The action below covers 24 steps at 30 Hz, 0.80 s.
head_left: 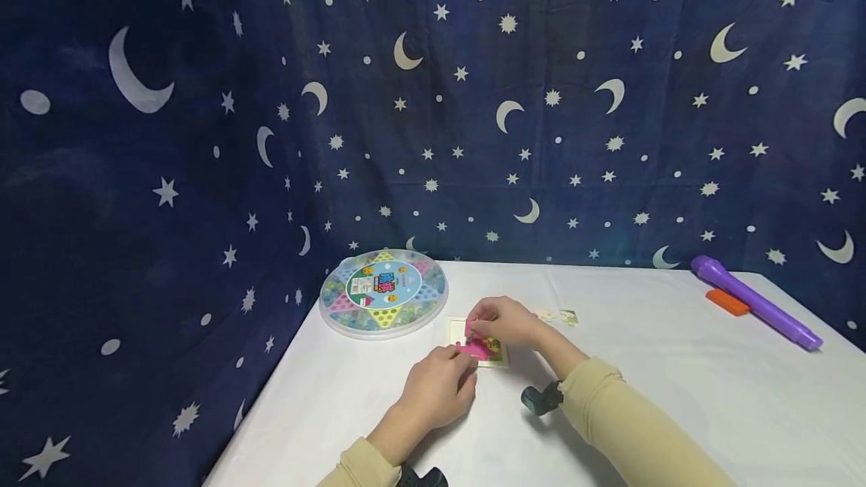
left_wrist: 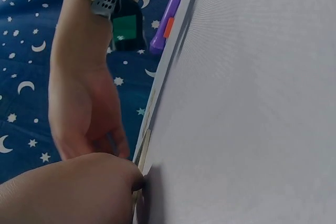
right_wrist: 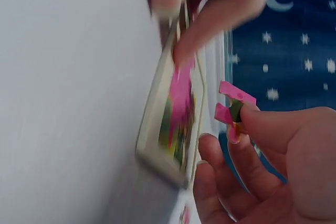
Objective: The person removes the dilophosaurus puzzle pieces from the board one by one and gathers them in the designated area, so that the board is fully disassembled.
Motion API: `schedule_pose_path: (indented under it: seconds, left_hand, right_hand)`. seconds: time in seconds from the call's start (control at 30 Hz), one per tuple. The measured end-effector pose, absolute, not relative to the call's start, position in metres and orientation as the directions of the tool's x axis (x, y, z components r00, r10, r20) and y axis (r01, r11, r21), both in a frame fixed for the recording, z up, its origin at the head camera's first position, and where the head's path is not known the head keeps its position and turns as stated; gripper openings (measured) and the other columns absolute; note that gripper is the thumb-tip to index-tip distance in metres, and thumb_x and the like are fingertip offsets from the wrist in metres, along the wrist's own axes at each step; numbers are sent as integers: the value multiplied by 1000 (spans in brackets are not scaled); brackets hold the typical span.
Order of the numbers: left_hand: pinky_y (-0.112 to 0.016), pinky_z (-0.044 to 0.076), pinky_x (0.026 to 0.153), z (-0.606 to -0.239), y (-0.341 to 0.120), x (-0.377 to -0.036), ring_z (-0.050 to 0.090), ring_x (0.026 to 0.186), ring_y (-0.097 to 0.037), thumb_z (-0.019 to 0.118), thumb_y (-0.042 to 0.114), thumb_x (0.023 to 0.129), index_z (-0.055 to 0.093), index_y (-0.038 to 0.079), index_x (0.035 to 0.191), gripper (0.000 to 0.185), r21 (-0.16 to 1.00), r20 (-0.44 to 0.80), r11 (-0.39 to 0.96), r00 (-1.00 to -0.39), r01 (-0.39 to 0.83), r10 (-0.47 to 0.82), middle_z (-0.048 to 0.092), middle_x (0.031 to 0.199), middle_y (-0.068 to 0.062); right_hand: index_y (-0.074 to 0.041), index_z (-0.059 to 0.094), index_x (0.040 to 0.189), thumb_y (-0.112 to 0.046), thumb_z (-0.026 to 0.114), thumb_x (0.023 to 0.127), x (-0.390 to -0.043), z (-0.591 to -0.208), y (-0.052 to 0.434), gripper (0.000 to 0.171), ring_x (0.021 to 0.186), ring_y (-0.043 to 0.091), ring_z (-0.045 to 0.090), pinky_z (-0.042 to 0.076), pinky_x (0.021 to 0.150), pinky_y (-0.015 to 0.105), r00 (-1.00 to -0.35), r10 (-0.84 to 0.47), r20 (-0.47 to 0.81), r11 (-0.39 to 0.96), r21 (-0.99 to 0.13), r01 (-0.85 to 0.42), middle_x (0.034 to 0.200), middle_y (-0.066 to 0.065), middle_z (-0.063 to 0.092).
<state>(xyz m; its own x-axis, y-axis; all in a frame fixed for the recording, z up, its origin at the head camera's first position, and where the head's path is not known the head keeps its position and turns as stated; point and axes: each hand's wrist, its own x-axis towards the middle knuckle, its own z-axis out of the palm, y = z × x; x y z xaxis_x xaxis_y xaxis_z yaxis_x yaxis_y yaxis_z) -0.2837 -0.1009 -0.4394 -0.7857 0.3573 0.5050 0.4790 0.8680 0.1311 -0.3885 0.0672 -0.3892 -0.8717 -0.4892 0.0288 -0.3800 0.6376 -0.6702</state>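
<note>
A small cream-framed jigsaw puzzle tray (head_left: 498,364) is near the middle of the white table, with pink and green pieces (head_left: 479,350) inside it. My left hand (head_left: 438,388) is at the tray's near left corner; in the right wrist view its thumb and a finger (right_wrist: 197,38) pinch the rim, the fingertip by the pink area. Above the tray's far side, my right hand (head_left: 504,320) pinches a pink jigsaw piece (right_wrist: 224,113) with a dark green patch between thumb and fingers. The piece is apart from the tray. In the left wrist view, my left hand (left_wrist: 73,187) hides most of the tray.
Loose puzzle pieces (head_left: 568,317) lie on the table beyond my right hand. A round Chinese checkers set (head_left: 383,293) sits at the back left. At the right are a purple toy stick (head_left: 758,303) and an orange block (head_left: 727,302). A starry blue curtain (head_left: 582,119) hangs behind the table.
</note>
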Motion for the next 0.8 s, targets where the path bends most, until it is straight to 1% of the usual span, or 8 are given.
schedule_pose_path:
  seconds: [0.2,0.27,0.4,0.53,0.63,0.8]
  left_hand:
    - [-34,49,66,-439,-101,-283,58,85,-15,60,31,85,69,20,99,20,143,503,869,-791,475,349,61,93,4]
    - [-34,49,65,-439,-101,-283,58,85,-15,60,31,85,69,20,99,19,145,510,867,-787,476,347,61,93,4]
    - [-34,49,65,-440,-101,-284,58,85,-15,60,31,85,69,20,99,19,150,511,866,-787,477,345,61,93,4]
    - [-34,49,66,-440,-101,-284,58,86,-15,60,31,85,69,20,100,20,153,506,868,-792,473,342,61,93,5]
    - [-34,49,66,-441,-101,-284,58,87,-16,60,32,85,69,20,100,21,153,506,868,-792,472,342,61,94,4]
    - [-35,49,67,-443,-102,-284,58,88,-16,60,32,85,69,20,100,21,155,509,868,-791,471,339,61,94,4]
  right_hand:
    - [-19,67,92,-25,64,87,-394,-394,99,8,76,15,55,43,65,33,-912,-410,31,676,-660,-327,80,-3,62]
    - [-17,68,92,-26,66,86,-395,-396,109,11,73,16,54,43,62,32,-919,-392,47,691,-644,-328,78,-2,62]
    - [-13,66,94,-29,68,84,-397,-400,129,19,64,18,55,44,54,32,-942,-336,19,709,-653,-266,73,1,61]
    - [-10,63,97,-30,71,81,-398,-403,146,27,62,20,56,44,52,32,-959,-281,-24,713,-675,-192,72,4,61]
    - [-9,61,97,-30,73,80,-397,-405,155,29,62,21,57,44,53,32,-969,-242,-53,701,-700,-137,74,5,62]
    - [-8,61,92,-28,74,79,-392,-406,157,27,60,23,57,43,51,32,-971,-234,-49,686,-717,-129,72,6,62]
